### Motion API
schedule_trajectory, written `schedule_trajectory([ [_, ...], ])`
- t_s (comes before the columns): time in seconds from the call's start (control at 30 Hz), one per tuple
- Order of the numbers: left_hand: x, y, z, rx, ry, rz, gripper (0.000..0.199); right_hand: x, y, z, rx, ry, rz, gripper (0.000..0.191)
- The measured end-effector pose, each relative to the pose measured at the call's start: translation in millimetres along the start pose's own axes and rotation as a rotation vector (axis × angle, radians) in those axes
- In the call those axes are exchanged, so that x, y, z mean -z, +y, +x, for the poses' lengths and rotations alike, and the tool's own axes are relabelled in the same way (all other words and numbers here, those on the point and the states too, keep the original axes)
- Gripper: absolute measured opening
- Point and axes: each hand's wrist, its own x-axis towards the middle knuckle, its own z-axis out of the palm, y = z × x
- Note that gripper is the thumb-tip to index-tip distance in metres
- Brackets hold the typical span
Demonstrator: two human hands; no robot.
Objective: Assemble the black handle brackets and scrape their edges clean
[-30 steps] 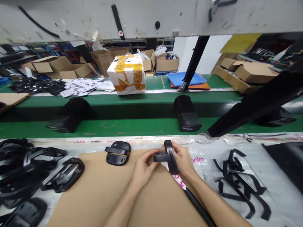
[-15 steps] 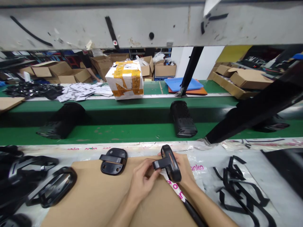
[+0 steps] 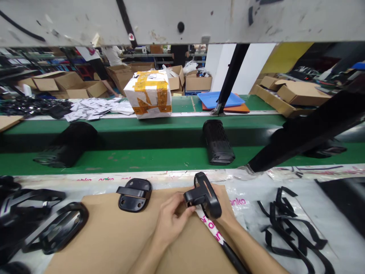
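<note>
Between my hands is a black plastic bracket (image 3: 211, 198), a rounded frame with a short arm jutting left, held above the cardboard sheet. My left hand (image 3: 171, 219) pinches the end of that arm between thumb and fingers. Behind the frame, my right hand (image 3: 224, 205) grips it from the far right side; most of its fingers are hidden. A black strip (image 3: 232, 255), partly wrapped in white film with pink letters, runs from under the bracket down to the bottom edge. A similar black plate with a crossbar (image 3: 135, 195) lies on the cardboard (image 3: 119, 232), left of my hands.
More black frames (image 3: 61, 228) pile up at the left. Loose black strips (image 3: 291, 224) lie at the right. Black housings (image 3: 219, 142) stand on the green conveyor (image 3: 148, 158). A slanted black post (image 3: 302, 129) and an overhead beam (image 3: 159, 24) frame the space. People stand in the background.
The bracket has turned slightly in my hands, its arm now showing more of its end. My view has tilted down the beam a little, and people show in the background.
</note>
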Motion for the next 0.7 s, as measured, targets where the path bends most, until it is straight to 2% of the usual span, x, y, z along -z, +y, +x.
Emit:
schedule_trajectory([
  [0.2,5.1,-2.6,4.1,-0.089,0.027,0.029,0.019,-8.4,23.1,-1.7,0.017,-0.031,0.018,0.047],
  [0.33,8.3,-11.8,6.0,-0.013,0.076,0.016,0.017,-10.9,31.2,-5.2,0.074,-0.064,-0.031,0.041],
  [0.5,10.9,-15.2,7.9,0.111,0.052,-0.059,0.017,-9.0,29.4,-12.7,0.222,-0.063,-0.136,0.026],
  [0.6,14.2,-8.4,8.1,0.059,0.019,0.058,0.020,-8.8,26.7,-16.3,0.328,-0.082,-0.173,0.021],
  [0.7,17.2,-7.3,5.7,-0.026,0.023,0.135,0.026,-8.4,24.0,-17.8,0.499,-0.099,-0.249,0.022],
])
